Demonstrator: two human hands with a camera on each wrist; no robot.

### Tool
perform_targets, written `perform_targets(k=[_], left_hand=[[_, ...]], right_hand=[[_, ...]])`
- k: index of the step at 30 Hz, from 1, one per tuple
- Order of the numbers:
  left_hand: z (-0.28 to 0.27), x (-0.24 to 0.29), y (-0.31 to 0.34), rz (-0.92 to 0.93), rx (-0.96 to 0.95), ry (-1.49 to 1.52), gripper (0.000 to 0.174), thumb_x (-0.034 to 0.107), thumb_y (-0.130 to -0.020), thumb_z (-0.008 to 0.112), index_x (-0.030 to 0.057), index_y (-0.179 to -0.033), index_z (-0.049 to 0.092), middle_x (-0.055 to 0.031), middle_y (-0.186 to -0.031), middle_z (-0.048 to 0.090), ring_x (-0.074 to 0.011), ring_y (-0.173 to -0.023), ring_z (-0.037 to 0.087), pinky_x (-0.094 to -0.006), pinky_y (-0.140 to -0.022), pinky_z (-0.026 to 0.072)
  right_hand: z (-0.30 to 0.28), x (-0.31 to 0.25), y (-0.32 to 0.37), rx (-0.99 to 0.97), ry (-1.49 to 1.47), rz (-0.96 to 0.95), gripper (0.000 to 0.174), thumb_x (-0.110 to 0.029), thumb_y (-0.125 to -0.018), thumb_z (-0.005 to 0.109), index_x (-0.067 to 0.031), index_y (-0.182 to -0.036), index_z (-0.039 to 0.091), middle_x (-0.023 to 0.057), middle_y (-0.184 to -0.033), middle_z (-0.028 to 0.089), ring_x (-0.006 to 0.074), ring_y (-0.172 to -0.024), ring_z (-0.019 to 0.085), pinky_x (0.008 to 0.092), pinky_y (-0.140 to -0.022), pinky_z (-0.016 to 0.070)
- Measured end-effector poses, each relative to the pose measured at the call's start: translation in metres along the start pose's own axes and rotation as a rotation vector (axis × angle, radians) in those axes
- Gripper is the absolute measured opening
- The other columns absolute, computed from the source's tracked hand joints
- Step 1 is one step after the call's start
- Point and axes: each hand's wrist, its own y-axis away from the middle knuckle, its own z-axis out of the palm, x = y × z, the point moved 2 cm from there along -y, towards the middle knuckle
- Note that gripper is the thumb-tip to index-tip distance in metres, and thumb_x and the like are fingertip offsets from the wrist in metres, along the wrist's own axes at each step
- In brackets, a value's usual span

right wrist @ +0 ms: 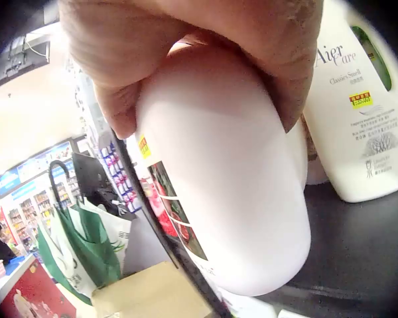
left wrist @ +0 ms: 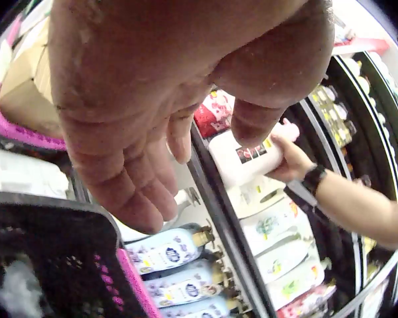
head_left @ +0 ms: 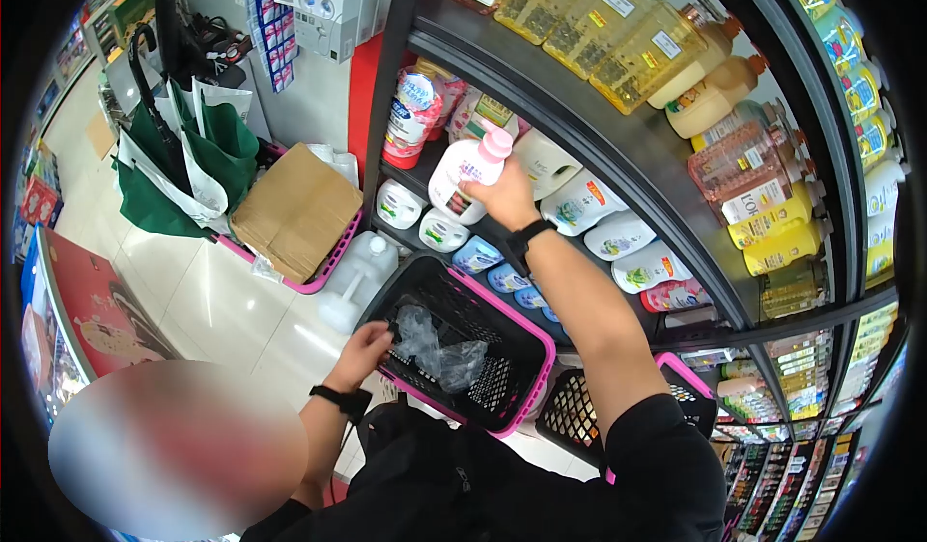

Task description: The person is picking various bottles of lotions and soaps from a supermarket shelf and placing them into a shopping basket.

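Note:
My right hand [head_left: 509, 197] grips a white bottle with a pink cap [head_left: 456, 183] around its upper part, at the front of a shelf. The right wrist view shows this bottle [right wrist: 225, 179] tilted, its lower end toward the camera, with a dark picture label on one side. Beside the near-left rim of a black basket with pink edging [head_left: 547, 363] is my left hand [head_left: 361, 357]. Its fingers are loosely bent with nothing between them in the left wrist view. Crumpled clear plastic [head_left: 459, 363] lies inside the basket.
Cream bottles [right wrist: 361, 126] stand on the shelf beside the held one, and blue bottles [left wrist: 172, 252] line the level below. A translucent jug [head_left: 359, 277] and a cardboard box [head_left: 299, 212] sit on the left. Another black basket [head_left: 570, 412] stands at the right.

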Motion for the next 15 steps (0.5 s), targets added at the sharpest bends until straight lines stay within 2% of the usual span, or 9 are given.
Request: perform_targets(k=[2,3,6,7,8,10,12,13,15], left_hand=[[0.019,0.017,-0.011,-0.001,-0.036,0.229,0.059,0.028,-0.101,0.063,0.0083,-0.151,0.037,-0.0128,-0.132,0.056,-0.0241,-0.113,0.059,-0.0436,-0.097,0.0531],[0.029,0.022,-0.014,0.013,-0.069,0.306,0.068,0.035,-0.101,0.063,0.0107,-0.154,0.029,-0.0140,-0.143,0.048,-0.0268,-0.127,0.052,-0.0501,-0.101,0.0505],[0.068,0.033,-0.008,0.039,-0.186,0.587,0.077,0.039,-0.098,0.067,0.0163,-0.157,0.024,-0.0121,-0.147,0.045,-0.0298,-0.135,0.047,-0.0574,-0.103,0.0479],[0.081,0.038,-0.005,0.059,-0.336,0.605,0.078,0.043,-0.096,0.068,0.0206,-0.158,0.026,-0.0122,-0.152,0.042,-0.0311,-0.140,0.045,-0.0625,-0.105,0.0449],[0.084,0.020,-0.008,0.053,-0.532,0.665,0.078,0.043,-0.095,0.069,0.0164,-0.157,0.029,-0.0128,-0.154,0.043,-0.0331,-0.140,0.046,-0.0619,-0.108,0.0438],[0.097,0.003,0.012,-0.143,-0.505,0.680,0.078,0.043,-0.094,0.070,0.0101,-0.155,0.032,-0.0133,-0.152,0.047,-0.0348,-0.137,0.049,-0.0600,-0.110,0.0444],[0.106,-0.011,0.029,-0.166,-0.555,0.589,0.084,0.043,-0.091,0.072,0.0041,-0.154,0.032,-0.0158,-0.149,0.050,-0.0360,-0.134,0.053,-0.0578,-0.109,0.0460],[0.114,-0.014,0.036,-0.203,-0.574,0.596,0.084,0.042,-0.090,0.073,0.0035,-0.153,0.033,-0.0161,-0.149,0.050,-0.0362,-0.135,0.052,-0.0575,-0.110,0.0452],[0.133,-0.018,0.039,-0.224,-0.628,0.541,0.085,0.045,-0.090,0.071,0.0036,-0.153,0.033,-0.0158,-0.149,0.050,-0.0360,-0.136,0.051,-0.0574,-0.112,0.0424]], right_hand=[[-0.008,-0.020,0.042,0.029,-0.036,0.118,0.075,-0.027,-0.067,0.090,0.0011,-0.126,0.054,0.0201,-0.114,0.069,0.0331,-0.106,0.069,0.0409,-0.093,0.0533],[-0.003,0.001,0.061,-0.001,-0.171,0.149,0.074,-0.027,-0.068,0.090,0.0006,-0.126,0.054,0.0177,-0.115,0.069,0.0298,-0.106,0.069,0.0400,-0.094,0.0532],[-0.005,-0.015,0.151,0.007,-0.653,0.316,0.062,-0.004,-0.078,0.081,-0.0009,-0.132,0.050,0.0077,-0.117,0.065,0.0181,-0.108,0.064,0.0357,-0.095,0.0539],[-0.010,-0.022,0.183,-0.015,-0.668,0.407,0.065,-0.003,-0.079,0.081,-0.0008,-0.135,0.048,0.0071,-0.121,0.063,0.0168,-0.111,0.062,0.0347,-0.095,0.0535],[-0.017,-0.031,0.211,-0.086,-0.761,0.467,0.069,-0.003,-0.079,0.081,-0.0009,-0.137,0.046,0.0070,-0.122,0.062,0.0167,-0.114,0.061,0.0341,-0.096,0.0530],[-0.033,-0.047,0.263,-0.005,-0.579,0.287,0.082,-0.006,-0.078,0.083,0.0001,-0.146,0.038,0.0092,-0.125,0.061,0.0189,-0.119,0.058,0.0373,-0.106,0.0458],[-0.056,-0.050,0.299,-0.219,-0.471,0.327,0.093,-0.008,-0.078,0.084,-0.0012,-0.153,0.028,0.0104,-0.131,0.058,0.0193,-0.123,0.055,0.0377,-0.111,0.0414],[-0.064,-0.040,0.320,-0.290,-0.575,0.453,0.100,-0.009,-0.078,0.084,-0.0033,-0.156,0.023,0.0098,-0.137,0.053,0.0196,-0.127,0.052,0.0376,-0.112,0.0402],[-0.088,-0.041,0.351,-0.139,-0.609,0.441,0.099,-0.009,-0.078,0.085,-0.0037,-0.156,0.024,0.0103,-0.140,0.050,0.0200,-0.128,0.050,0.0378,-0.112,0.0395]])
